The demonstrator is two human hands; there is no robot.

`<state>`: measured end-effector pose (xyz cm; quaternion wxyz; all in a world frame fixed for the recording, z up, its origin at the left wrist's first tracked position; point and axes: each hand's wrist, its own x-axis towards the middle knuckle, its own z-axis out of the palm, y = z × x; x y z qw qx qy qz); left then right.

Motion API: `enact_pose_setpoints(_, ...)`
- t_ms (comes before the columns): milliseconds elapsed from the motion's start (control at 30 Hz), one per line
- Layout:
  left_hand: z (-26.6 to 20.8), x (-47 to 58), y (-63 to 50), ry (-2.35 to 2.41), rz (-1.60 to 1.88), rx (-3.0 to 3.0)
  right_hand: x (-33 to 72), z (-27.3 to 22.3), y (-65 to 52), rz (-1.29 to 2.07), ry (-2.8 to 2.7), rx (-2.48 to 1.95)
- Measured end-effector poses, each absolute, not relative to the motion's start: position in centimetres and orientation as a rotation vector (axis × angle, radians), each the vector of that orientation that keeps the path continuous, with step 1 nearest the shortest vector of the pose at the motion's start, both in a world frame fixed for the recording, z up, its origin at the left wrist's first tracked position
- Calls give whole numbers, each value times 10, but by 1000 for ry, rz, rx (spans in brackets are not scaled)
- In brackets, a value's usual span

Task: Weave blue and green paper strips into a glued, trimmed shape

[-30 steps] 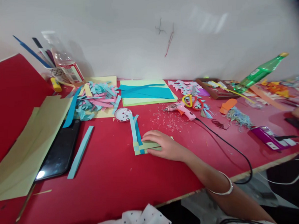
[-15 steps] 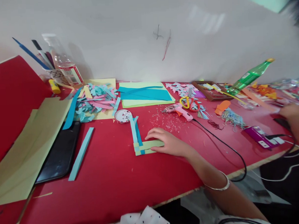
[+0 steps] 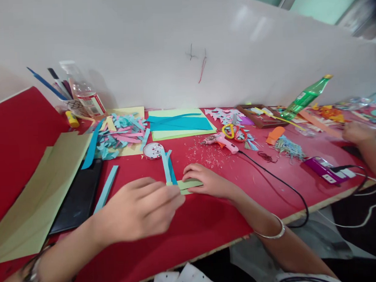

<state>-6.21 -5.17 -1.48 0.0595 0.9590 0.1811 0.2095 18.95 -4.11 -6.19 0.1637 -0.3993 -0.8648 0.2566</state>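
Observation:
Light-blue and dark-blue paper strips [image 3: 166, 167] cross light-green paper strips [image 3: 190, 184] in an L shape on the red table. My left hand [image 3: 141, 209] is closed at the corner where they cross and covers it; whatever its fingertips hold is hidden. On the green strips rests my right hand [image 3: 208, 181], thumb and fingers apart, with a strip running beneath. Just behind the blue ends lies a small round white lid [image 3: 153, 151] with dark specks. A loose light-blue strip [image 3: 106, 188] lies left of my left hand.
A pink glue gun [image 3: 223, 142], its cord trailing right, lies by scissors [image 3: 234, 132]. Paper scraps [image 3: 122, 133], blue and green sheets [image 3: 181, 124] and a leaning green bottle [image 3: 307, 96] line the wall. A black phone [image 3: 77, 204] lies left. Another person's hand [image 3: 357, 133] is far right.
My left hand has come in from the lower left to the crossed corner of the strips, covering it. My right hand stays on the green strips. The view has shifted slightly.

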Motion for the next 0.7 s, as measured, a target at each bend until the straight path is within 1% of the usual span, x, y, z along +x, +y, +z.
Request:
enact_pose_setpoints(100, -36, -45, -36, 415, 546, 3102, 189, -63, -41, 717, -2467, -1125)
enact_pose_setpoints(233, -65, -38, -24, 460, 356, 3108, 190, -64, -40, 680, -2464, -1126)
enact_pose_setpoints(400, -73, -39, -25, 584, 401, 2931, 189, -66, -40, 570, -2498, -1108)
enact_pose_setpoints(567, -76, -37, -23, 627, 445, 2832, 186, -69, -40, 334, -2630, -1085)
enact_pose_setpoints(700, -79, -37, -24, 648, 488, 2828, 186, -67, -41, 431, -2581, -1107)
